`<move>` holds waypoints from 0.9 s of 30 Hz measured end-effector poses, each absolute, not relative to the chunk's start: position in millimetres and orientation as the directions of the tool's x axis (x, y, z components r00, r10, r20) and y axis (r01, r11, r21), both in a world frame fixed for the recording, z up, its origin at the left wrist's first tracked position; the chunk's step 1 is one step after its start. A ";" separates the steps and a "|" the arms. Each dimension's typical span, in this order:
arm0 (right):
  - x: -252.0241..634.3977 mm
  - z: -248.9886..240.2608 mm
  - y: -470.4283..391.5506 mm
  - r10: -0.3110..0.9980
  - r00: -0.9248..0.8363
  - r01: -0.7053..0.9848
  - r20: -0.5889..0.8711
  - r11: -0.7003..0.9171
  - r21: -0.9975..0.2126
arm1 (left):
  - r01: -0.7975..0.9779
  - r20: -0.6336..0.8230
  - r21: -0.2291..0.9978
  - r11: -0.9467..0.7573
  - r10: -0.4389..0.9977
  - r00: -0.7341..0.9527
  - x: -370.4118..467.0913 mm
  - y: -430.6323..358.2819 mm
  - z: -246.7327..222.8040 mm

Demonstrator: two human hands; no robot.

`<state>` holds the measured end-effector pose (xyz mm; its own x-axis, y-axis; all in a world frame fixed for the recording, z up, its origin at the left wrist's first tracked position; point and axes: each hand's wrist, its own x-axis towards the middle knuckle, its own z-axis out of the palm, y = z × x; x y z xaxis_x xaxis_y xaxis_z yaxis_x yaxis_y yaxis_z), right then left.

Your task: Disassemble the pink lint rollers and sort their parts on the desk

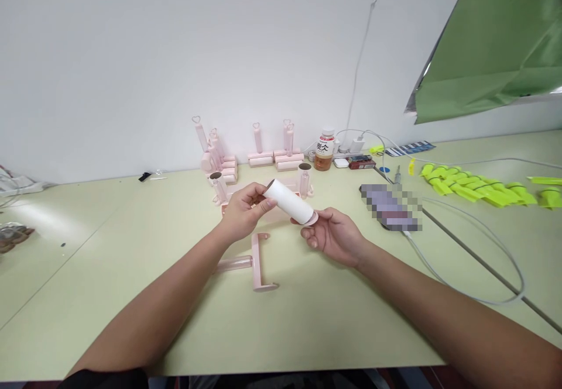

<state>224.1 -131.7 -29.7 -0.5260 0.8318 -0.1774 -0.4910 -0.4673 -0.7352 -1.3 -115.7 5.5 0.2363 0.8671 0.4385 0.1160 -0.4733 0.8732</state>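
Over the table I hold a white lint roller refill roll (pixel 290 200), tilted with its lower end to the right. My left hand (pixel 246 210) is closed on its upper left end, where the cardboard core shows. At the lower right end, my right hand (pixel 331 234) pinches a pale round edge or flap (pixel 311 220); whether it is paper or a cap I cannot tell. Below my left hand lies a pink lint roller frame (pixel 258 263) with a clear pink handle (pixel 235 263). Behind my hands, more pink roller parts (pixel 220 189) are partly hidden, with cardboard cores (pixel 304 169) standing up.
Several pink lint rollers (pixel 260 158) stand along the wall. A labelled bottle (pixel 325 152) and chargers (pixel 357 143) are beside them. To the right lie a blurred-out phone (pixel 389 207) with its cable and several neon yellow pieces (pixel 478 184). A plastic bag (pixel 15 234) lies far left.
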 end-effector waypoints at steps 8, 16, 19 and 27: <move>231.9 -26.8 -122.7 0.924 -0.296 -0.272 -0.243 -0.325 -0.906 | 0.033 0.410 0.908 -0.417 0.904 0.123 2.2 -117.1 14.0; 258.4 -32.2 -105.3 0.930 -0.264 0.504 -0.255 -0.092 -0.859 | -0.011 0.395 0.918 -0.397 0.911 0.117 -0.6 -115.1 15.1; 261.5 -27.9 -104.2 0.906 -0.336 0.546 -0.259 -0.037 -0.837 | -0.012 0.390 0.920 -0.392 0.913 0.122 -1.5 -115.1 16.3; 238.8 -32.0 -118.4 0.794 -0.606 0.493 -0.045 0.331 -0.805 | 0.052 0.375 0.923 -0.381 0.922 0.094 -2.4 -115.5 21.7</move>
